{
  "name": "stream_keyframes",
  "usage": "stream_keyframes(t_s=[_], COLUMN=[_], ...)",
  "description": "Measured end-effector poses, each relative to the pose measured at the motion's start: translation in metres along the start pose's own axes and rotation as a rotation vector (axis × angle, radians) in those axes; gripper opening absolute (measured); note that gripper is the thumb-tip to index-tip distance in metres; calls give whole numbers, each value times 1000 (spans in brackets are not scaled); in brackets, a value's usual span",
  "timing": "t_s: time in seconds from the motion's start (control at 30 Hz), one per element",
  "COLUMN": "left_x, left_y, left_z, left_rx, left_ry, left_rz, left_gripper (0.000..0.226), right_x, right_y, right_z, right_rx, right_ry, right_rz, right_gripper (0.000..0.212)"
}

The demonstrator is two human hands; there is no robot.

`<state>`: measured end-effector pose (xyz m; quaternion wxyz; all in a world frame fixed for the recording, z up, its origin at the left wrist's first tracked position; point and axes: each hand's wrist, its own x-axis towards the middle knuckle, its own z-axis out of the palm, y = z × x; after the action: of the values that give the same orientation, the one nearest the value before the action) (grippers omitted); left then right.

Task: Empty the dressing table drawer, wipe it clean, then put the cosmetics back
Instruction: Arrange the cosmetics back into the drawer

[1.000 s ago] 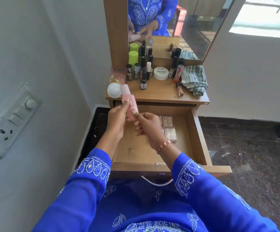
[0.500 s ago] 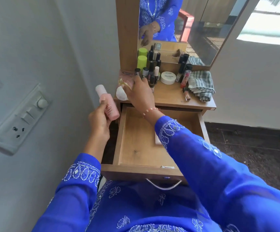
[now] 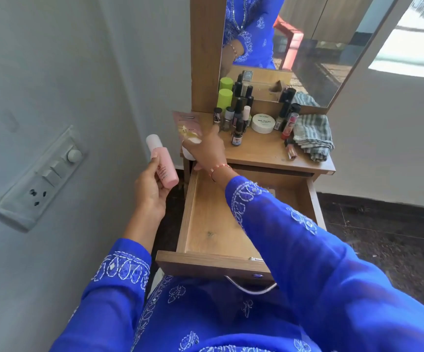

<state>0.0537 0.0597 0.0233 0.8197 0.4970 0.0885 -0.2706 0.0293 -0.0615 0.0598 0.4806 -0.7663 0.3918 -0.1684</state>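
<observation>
The wooden drawer (image 3: pixel 188 219) of the dressing table stands pulled out, its bare floor showing on the left; my right sleeve hides its right half. My left hand (image 3: pixel 150 191) grips a pink bottle (image 3: pixel 164 165) with a pale cap, held upright to the left of the table. My right hand (image 3: pixel 205 149) reaches over the table's front left corner and curls around the white cap of a pink tube (image 3: pixel 184 123) lying there. Small nail polish bottles (image 3: pixel 237 128), a green bottle (image 3: pixel 224 97) and a white jar (image 3: pixel 263 123) stand on the tabletop (image 3: pixel 261 151).
A folded checked cloth (image 3: pixel 312 134) and a lip gloss (image 3: pixel 291 151) lie on the right of the tabletop. A mirror (image 3: pixel 307 47) rises behind. A switchboard (image 3: pixel 40 179) is on the left wall. Dark tiled floor (image 3: pixel 383 237) lies to the right.
Both hands held the pink bottle over the drawer; my left hand has carried it out to the left, and my right hand has reached forward onto the pink tube.
</observation>
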Motion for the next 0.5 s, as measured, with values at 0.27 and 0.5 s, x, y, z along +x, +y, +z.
stream_keyframes(t_s=[0.27,0.5], left_x=[-4,-25], left_y=[-1,-16], left_z=[-7,-7], left_rx=[-98,-48], left_ry=[-150,-298], left_rz=[-12,-78], left_gripper=[22,26], right_x=[-76,-107], right_y=[41,86], right_z=[-21,-43], right_rx=[-12,-80], right_ry=[-117,-184], right_rz=[-184,-266], right_gripper=[54,58])
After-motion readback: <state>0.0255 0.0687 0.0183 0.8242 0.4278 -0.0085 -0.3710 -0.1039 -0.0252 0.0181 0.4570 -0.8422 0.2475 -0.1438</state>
